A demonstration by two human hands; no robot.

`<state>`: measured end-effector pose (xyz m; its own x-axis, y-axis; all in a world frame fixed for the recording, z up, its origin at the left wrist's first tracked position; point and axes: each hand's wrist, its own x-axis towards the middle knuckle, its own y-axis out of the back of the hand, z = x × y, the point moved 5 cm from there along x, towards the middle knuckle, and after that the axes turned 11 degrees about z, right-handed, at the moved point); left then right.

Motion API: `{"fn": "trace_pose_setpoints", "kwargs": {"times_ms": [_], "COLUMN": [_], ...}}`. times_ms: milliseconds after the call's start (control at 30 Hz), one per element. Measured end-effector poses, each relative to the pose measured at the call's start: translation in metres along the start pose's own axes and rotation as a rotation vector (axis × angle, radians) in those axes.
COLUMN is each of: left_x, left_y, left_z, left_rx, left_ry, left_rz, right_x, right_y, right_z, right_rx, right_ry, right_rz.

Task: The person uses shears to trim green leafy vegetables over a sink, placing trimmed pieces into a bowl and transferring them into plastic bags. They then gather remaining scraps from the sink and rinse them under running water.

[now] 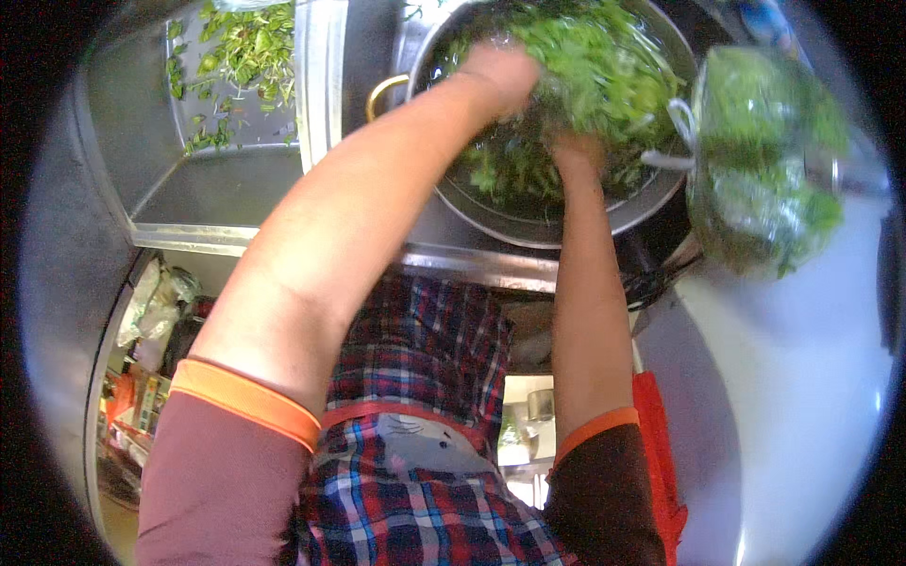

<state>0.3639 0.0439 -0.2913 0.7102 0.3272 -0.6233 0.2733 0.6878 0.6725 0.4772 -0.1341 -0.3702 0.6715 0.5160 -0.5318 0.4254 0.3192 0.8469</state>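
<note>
A round metal basin (506,235) holds water and a large mass of leafy greens (594,71). My left hand (504,74) is in the basin at the left edge of the greens, its fingers blurred and partly hidden. Lower down, my right hand (579,150) reaches under the leaves, and water and greens cover most of it. Whether either hand grips any stems cannot be told. Darker loose leaves (495,170) float near the basin's front side. One gold-coloured handle (382,95) sticks out at the basin's left.
Left of the basin, loose leaves (248,53) lie in a stainless steel sink compartment (205,187). A clear plastic bag of greens (761,205) with white ties stands at the right, by a pale counter (793,361). Plastic bags (152,304) sit below the sink's left edge.
</note>
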Motion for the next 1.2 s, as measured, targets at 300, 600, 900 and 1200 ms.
{"fn": "trace_pose_setpoints", "kwargs": {"times_ms": [300,600,900,1200], "left_x": [-0.129,-0.066,0.028,-0.028], "left_y": [0.079,0.089,-0.002,0.041], "left_z": [0.043,0.013,-0.032,-0.012], "left_rx": [-0.575,0.064,0.003,-0.592], "left_ry": [-0.047,-0.301,-0.003,0.303], "left_rz": [0.65,0.839,0.358,0.636], "right_x": [-0.128,-0.094,0.008,-0.043], "right_y": [0.193,0.181,0.067,0.123], "right_z": [-0.07,-0.025,-0.067,-0.062], "right_rx": [1.206,0.698,0.322,0.879], "right_ry": [0.083,0.227,0.106,-0.051], "right_rz": [0.334,0.585,0.092,0.268]}}
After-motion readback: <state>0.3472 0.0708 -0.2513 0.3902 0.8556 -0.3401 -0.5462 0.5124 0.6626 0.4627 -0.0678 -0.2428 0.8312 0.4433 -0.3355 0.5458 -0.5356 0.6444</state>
